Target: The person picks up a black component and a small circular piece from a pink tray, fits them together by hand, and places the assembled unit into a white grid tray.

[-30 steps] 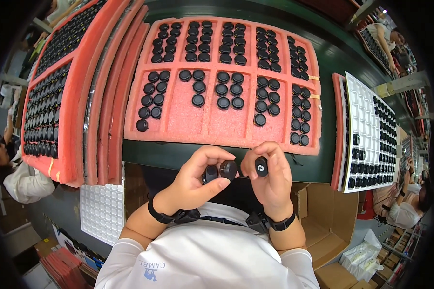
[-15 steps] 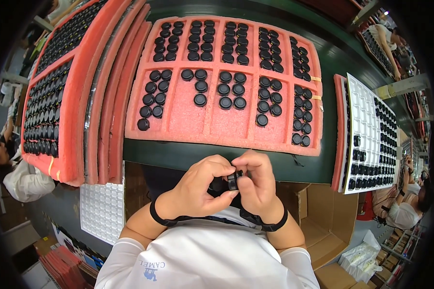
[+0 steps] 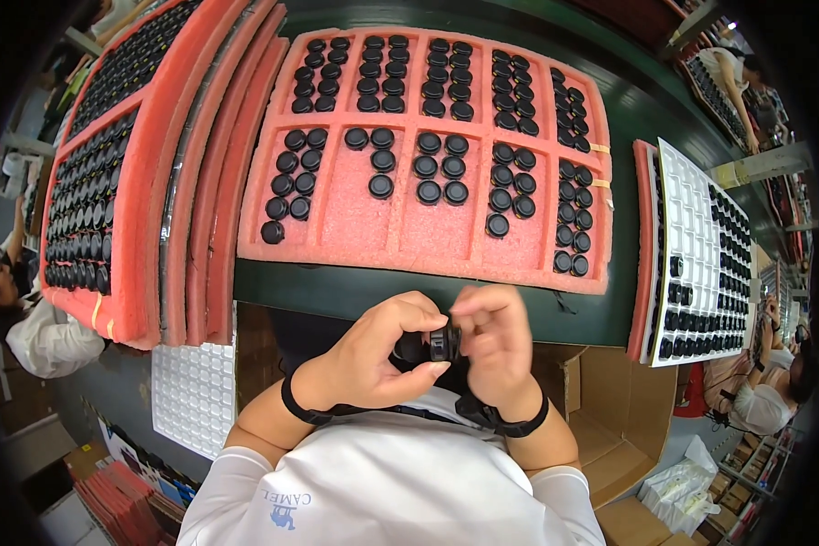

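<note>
My left hand (image 3: 373, 350) pinches a small black round part (image 3: 439, 344) between thumb and forefinger, just in front of my body. Close against the part's right side is my right hand (image 3: 500, 350), its fingers bent and smeared by motion. Whether those fingers grip the part or only brush it cannot be made out. Beyond both hands lies a pink foam tray (image 3: 359, 238) with compartments. Similar black parts (image 3: 440, 168) stand in it in rows, fewer of them in the near compartments.
Pink foam trays (image 3: 218, 182) lean upright at the left, the outermost filled with black parts. A white plastic tray (image 3: 692, 237) tilts at the right, partly filled. A cardboard box (image 3: 623, 400) is below right. The dark green table (image 3: 337, 282) carries the foam tray. Other people work on both sides.
My right hand has shifted slightly to the right, and its fingers have moved off their earlier pinch on the part. My left hand keeps its hold, almost unmoved.
</note>
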Tool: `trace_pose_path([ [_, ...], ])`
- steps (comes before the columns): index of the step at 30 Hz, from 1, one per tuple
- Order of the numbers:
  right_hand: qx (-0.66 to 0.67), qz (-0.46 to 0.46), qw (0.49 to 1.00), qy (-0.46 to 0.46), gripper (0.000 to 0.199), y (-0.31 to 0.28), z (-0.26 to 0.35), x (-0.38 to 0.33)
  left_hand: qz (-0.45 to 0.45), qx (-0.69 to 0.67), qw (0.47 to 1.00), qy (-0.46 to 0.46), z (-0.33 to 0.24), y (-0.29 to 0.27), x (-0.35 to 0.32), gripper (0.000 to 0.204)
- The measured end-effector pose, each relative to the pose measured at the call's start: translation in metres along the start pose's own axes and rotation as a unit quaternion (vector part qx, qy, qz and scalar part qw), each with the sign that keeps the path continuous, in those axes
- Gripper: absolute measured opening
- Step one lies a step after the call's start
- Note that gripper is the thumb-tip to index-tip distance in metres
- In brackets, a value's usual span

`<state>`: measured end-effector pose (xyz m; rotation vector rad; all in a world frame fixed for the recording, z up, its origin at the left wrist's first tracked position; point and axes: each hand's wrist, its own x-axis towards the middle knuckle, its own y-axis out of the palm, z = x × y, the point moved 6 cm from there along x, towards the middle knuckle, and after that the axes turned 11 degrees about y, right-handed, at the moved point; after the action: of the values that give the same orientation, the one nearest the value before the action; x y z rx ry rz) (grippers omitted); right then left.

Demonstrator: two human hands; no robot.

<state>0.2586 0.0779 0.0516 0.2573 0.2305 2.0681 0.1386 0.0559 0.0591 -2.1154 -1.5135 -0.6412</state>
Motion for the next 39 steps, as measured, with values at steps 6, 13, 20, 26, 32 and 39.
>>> trace_pose_path([
  [6,0.100,0.014,0.995,0.024,0.015,-0.009,-0.004,-0.001,-0.001,-0.034,0.999,0.007,-0.003,-0.001,0.001,0.044],
  [13,0.114,0.045,0.992,0.025,0.016,-0.010,0.000,-0.001,-0.002,-0.008,1.000,0.018,-0.004,-0.002,0.002,0.045],
  [20,0.032,0.014,0.999,-0.019,0.018,-0.003,0.001,0.001,0.003,-0.003,1.000,0.019,-0.001,-0.001,0.003,0.045],
  [26,0.110,0.010,0.993,0.038,0.020,-0.008,-0.004,0.002,0.005,-0.019,1.000,0.016,-0.002,-0.002,0.004,0.045],
  [32,0.074,-0.001,0.996,0.047,0.030,-0.008,0.000,0.002,0.004,-0.003,1.000,0.013,-0.002,-0.003,0.002,0.046],
  [39,0.022,0.039,0.997,0.061,0.043,-0.004,-0.001,0.001,0.006,-0.015,1.000,0.018,-0.002,-0.007,0.006,0.047],
])
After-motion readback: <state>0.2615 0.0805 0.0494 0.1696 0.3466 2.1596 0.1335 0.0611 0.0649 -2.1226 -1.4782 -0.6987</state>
